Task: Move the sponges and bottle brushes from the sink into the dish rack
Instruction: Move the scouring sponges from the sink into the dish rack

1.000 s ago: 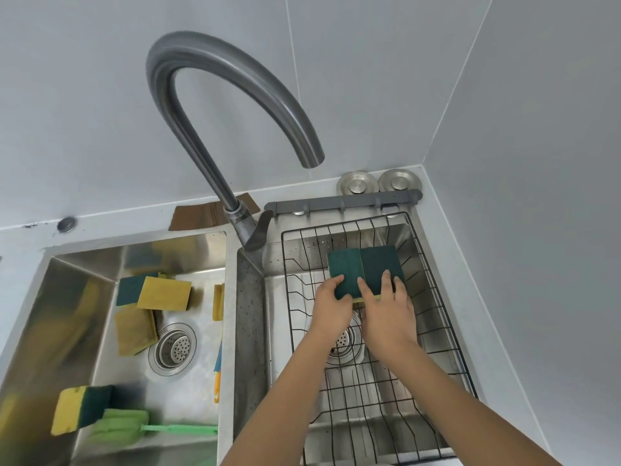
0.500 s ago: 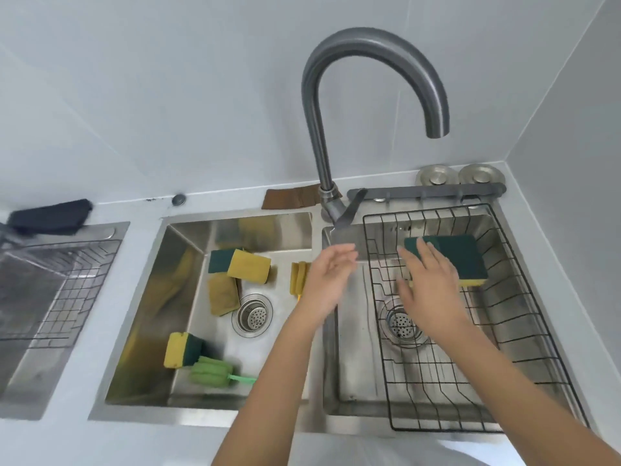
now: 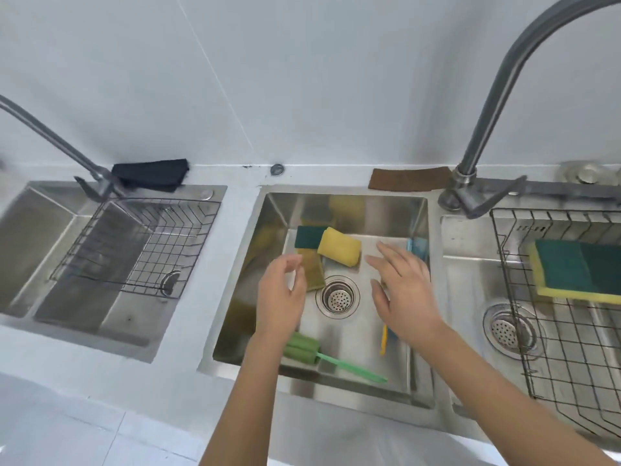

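Both hands hover over the middle sink [image 3: 346,201], each holding nothing. My left hand [image 3: 280,297] has its fingers loosely curled and apart, just left of the drain. My right hand [image 3: 405,290] is spread flat to the drain's right. At the sink's back lie a yellow sponge [image 3: 339,246], a green-topped sponge [image 3: 307,237] and an olive sponge [image 3: 314,269]. A green bottle brush [image 3: 302,348] rests along the front. A yellow and blue brush [image 3: 384,338] lies partly hidden under my right wrist. The dish rack [image 3: 514,297] on the right holds two green-and-yellow sponges [image 3: 578,270].
A tall grey faucet [image 3: 494,95] rises between the middle and right basins. A brown cloth [image 3: 408,178] lies behind the sink. On the left, another sink [image 3: 40,237] holds a second wire rack [image 3: 141,243], with a dark cloth [image 3: 151,173] behind it.
Both hands let go of the sponges in the dish rack and moved left over the middle sink. The view swung left with them.
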